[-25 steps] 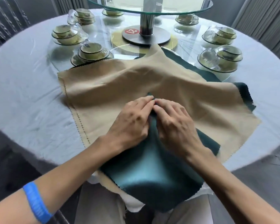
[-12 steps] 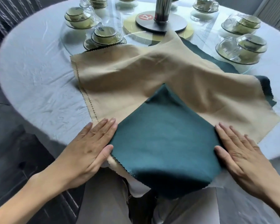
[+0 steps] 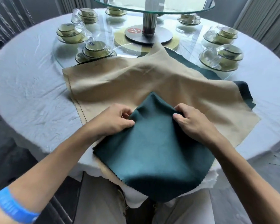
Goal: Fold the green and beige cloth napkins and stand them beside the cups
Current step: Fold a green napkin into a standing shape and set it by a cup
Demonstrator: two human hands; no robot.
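Both hands have come in from the outer edges of the folded green flap, where they were lying flat half a second ago, and are now gripping it near its point. The round worktop (image 3: 31, 94), draped in a pale wrinkled cloth, is filling most of the view, with a glass disc at its centre carrying a raised glass turntable (image 3: 152, 7) on a metal post. The beige napkin (image 3: 119, 83) is lying spread across the near half of the worktop, its far corner reaching toward the post's base. The green napkin (image 3: 152, 146) is lying under it, showing along the beige cloth's right edge, and its near part is folded back over the beige, hanging past the worktop's near edge above the person's lap. The left hand (image 3: 115, 120) is pinching the left edge of that green flap, fingers (image 3: 128, 122) curled with cloth between thumb and fingertips. The right hand (image 3: 192, 122) is pinching the flap's right edge the same way, fingers curled onto the fabric, so the flap's point is lifting into a small peak between the two hands. Stacked cups and saucers (image 3: 95, 49), some wrapped in clear film, are sitting around the glass disc toward the far side. A blue wristband (image 3: 15, 209) is circling the left forearm.
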